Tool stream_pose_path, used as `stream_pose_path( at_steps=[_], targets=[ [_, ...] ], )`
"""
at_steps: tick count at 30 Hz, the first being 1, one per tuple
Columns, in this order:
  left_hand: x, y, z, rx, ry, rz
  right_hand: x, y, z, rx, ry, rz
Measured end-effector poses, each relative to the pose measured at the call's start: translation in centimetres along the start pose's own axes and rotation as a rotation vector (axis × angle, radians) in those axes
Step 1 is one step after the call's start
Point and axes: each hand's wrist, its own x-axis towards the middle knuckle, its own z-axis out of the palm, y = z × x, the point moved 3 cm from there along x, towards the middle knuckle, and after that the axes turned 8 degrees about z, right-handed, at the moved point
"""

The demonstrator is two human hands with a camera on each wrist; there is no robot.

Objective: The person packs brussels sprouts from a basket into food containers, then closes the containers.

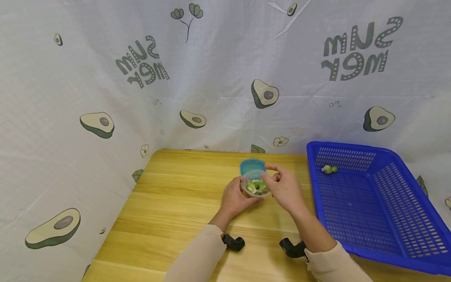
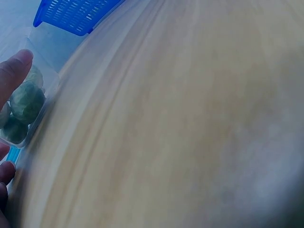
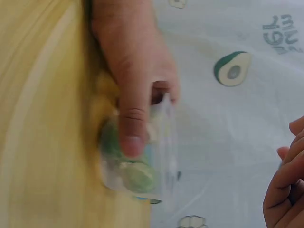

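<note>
One clear tub point(image 1: 249, 178) is gripped by the left hand point(image 1: 237, 199), whose thumb and fingers are curled round its wall. The right hand point(image 1: 286, 191) is held just beside the tub's right rim, thumb and forefinger parted; in the right wrist view it is seen apart from the wall. Several green sprouts point(image 1: 257, 187) are held inside the tub, overlapped too closely to be counted. One blue lid point(image 1: 251, 166) is seen just behind the tub; whether the two are joined cannot be told. To the tub's left, a broad stretch of the wooden table point(image 1: 183, 192) is left open as far as its side edge; to the right, only a narrower strip is left before the wall of one blue basket point(image 1: 313, 184). Two small sprouts point(image 1: 328, 169) are contained in its far corner nearest the tub. Beyond the tub, the table's back edge is met by a printed curtain point(image 1: 225, 58).
</note>
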Motion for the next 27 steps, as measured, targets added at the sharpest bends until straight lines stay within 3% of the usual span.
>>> stream_pose_path(
  at_steps=[6,13,20,27],
  targets=[
    [0.0,0.1,0.0,0.004,0.003,0.003,-1.3,-1.9,-3.3,0.002,0.064,-0.099],
    [0.2,0.0,0.1,0.03,-0.003,-0.003,-1.5,-2.7,-8.9,-0.083,0.202,-0.113],
    [0.1,0.0,0.2,0.036,0.004,-0.006,1.1,-0.6,-13.9,-0.213,0.299,-0.065],
    [0.2,0.0,0.2,0.038,0.008,-0.007,4.2,3.0,-16.3,-0.346,0.278,0.014]
  ],
)
